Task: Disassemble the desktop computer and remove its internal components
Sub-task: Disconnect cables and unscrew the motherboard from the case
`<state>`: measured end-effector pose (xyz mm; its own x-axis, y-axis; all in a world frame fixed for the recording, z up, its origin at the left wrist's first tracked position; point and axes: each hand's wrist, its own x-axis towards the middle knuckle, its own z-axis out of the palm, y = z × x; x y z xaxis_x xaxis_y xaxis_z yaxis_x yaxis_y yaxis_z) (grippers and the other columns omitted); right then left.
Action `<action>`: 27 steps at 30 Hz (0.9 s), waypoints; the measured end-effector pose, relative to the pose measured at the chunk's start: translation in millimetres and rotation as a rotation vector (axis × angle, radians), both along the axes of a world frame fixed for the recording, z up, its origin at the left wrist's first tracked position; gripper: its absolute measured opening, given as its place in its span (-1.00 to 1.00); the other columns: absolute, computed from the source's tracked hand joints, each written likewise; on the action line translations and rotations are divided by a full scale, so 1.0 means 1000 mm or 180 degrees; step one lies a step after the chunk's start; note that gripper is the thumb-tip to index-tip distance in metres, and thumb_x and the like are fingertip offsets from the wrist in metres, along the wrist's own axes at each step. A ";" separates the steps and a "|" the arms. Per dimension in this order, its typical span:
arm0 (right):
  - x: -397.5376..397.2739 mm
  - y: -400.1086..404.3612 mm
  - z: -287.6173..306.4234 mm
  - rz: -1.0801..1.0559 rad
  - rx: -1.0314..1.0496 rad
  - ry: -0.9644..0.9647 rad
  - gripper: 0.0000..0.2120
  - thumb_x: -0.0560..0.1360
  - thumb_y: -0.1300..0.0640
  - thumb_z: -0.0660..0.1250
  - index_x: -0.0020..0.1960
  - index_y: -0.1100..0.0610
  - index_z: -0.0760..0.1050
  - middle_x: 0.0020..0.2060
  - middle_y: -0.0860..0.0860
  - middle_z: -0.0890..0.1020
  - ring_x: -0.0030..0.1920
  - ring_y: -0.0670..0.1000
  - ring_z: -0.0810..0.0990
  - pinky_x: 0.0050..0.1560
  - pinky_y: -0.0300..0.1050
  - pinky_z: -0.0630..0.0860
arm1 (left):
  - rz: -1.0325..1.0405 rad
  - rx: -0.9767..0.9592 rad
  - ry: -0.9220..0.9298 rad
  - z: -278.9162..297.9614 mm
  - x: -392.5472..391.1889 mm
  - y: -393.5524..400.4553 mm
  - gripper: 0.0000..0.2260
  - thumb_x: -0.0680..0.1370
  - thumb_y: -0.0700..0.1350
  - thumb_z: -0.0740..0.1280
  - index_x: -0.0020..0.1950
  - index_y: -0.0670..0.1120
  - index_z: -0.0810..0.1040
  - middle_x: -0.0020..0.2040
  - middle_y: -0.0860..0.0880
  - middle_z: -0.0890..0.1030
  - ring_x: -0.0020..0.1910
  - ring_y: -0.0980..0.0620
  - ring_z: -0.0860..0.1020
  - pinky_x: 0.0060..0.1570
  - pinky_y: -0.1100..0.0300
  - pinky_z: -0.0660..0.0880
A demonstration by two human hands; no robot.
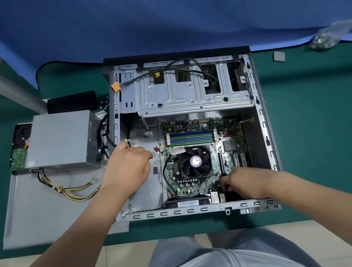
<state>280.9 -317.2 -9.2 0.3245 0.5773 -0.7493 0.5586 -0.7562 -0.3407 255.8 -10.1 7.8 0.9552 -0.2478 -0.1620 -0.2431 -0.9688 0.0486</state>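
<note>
The open computer case (263,132) lies flat on the green table. Inside it the motherboard (228,129) shows its black CPU fan (195,162) and its memory slots (190,136). My left hand (129,166) rests on the bare case floor left of the board, fingers curled around a black cable (108,137) with a white tie. My right hand (241,183) reaches into the board's near right corner; its fingertips press down there and hide what they touch. The grey power supply (60,143) sits outside the case on the removed side panel (35,215).
A hard drive (20,152) lies partly under the power supply, whose yellow-black wires (72,190) trail over the panel. A black block (72,103) sits behind it. A small chip (278,56) and a bag of screws (322,40) lie at the far right by the blue cloth (173,12).
</note>
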 end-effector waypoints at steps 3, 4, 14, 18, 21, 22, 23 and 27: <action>0.001 0.001 0.004 0.0159 0.0005 -0.0014 -0.60 0.48 0.40 0.13 0.22 0.07 0.42 0.01 0.04 0.57 0.09 0.03 0.44 -0.09 -0.15 0.41 | -0.0015 -0.0017 -0.0003 0.001 0.000 0.000 -0.79 0.53 -0.14 0.23 -0.02 -0.01 0.66 -0.19 0.06 0.66 -0.25 0.02 0.58 0.02 0.14 0.31; 0.002 0.001 0.007 0.0257 0.0004 -0.0054 -0.58 0.46 0.41 0.13 0.23 0.07 0.41 0.03 0.04 0.58 0.10 0.03 0.43 -0.07 -0.14 0.42 | -0.0022 -0.0018 -0.0005 0.001 0.000 0.000 -0.79 0.53 -0.14 0.23 -0.03 -0.02 0.67 -0.20 0.05 0.66 -0.26 0.02 0.58 0.01 0.13 0.32; 0.001 0.014 0.026 0.1311 -0.1061 -0.0616 -0.77 0.54 0.37 0.12 0.06 0.23 0.51 -0.03 0.10 0.60 -0.05 0.12 0.59 -0.17 -0.05 0.48 | 0.0025 -0.0025 0.0050 0.002 0.000 -0.002 -0.76 0.55 -0.13 0.20 0.04 0.00 0.65 -0.11 0.06 0.66 -0.16 0.02 0.58 0.05 0.15 0.26; 0.007 0.013 0.030 0.1679 -0.0538 -0.0749 -0.79 0.49 0.39 0.14 -0.17 0.16 0.46 -0.25 0.09 0.53 -0.25 0.09 0.48 -0.07 -0.03 0.50 | 0.0038 -0.0013 0.0071 0.003 0.000 -0.002 -0.76 0.55 -0.13 0.20 0.05 0.00 0.65 -0.11 0.06 0.66 -0.16 0.03 0.58 0.05 0.15 0.28; 0.008 0.013 0.029 0.2155 -0.0232 -0.0948 -0.77 0.50 0.38 0.13 -0.24 0.13 0.39 -0.31 0.07 0.54 -0.32 0.06 0.42 -0.02 -0.04 0.44 | 0.0039 -0.0018 0.0068 0.003 0.000 -0.002 -0.77 0.55 -0.13 0.21 0.05 0.00 0.66 -0.12 0.06 0.66 -0.17 0.03 0.59 0.03 0.15 0.27; 0.008 0.013 0.029 0.2260 -0.0217 -0.0998 -0.78 0.51 0.37 0.13 -0.23 0.13 0.40 -0.28 0.07 0.59 -0.32 0.06 0.43 -0.05 -0.06 0.40 | 0.0036 -0.0016 0.0074 0.002 0.000 -0.002 -0.76 0.55 -0.12 0.20 0.05 0.01 0.65 -0.12 0.07 0.66 -0.17 0.03 0.58 0.03 0.16 0.26; 0.008 0.012 0.028 0.2295 -0.0250 -0.1035 -0.80 0.52 0.36 0.14 -0.20 0.14 0.42 -0.23 0.08 0.63 -0.31 0.06 0.44 -0.08 -0.07 0.38 | 0.0036 -0.0015 0.0083 0.002 0.000 -0.001 -0.76 0.56 -0.12 0.20 0.06 0.01 0.65 -0.11 0.07 0.66 -0.17 0.03 0.58 0.04 0.16 0.26; 0.007 0.012 0.022 0.1660 -0.0589 -0.0836 -0.84 0.58 0.22 0.16 0.00 0.18 0.53 -0.15 0.05 0.61 -0.18 0.09 0.57 -0.16 -0.07 0.48 | 0.0046 0.0007 0.0094 0.000 0.000 -0.001 -0.75 0.56 -0.11 0.19 0.07 0.01 0.65 -0.10 0.07 0.66 -0.16 0.04 0.59 0.04 0.17 0.25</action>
<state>287.9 -305.2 13.0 0.2217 0.5776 -0.7856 0.9186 -0.3941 -0.0306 255.7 -10.6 7.7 0.9535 -0.2336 -0.1907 -0.2275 -0.9723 0.0534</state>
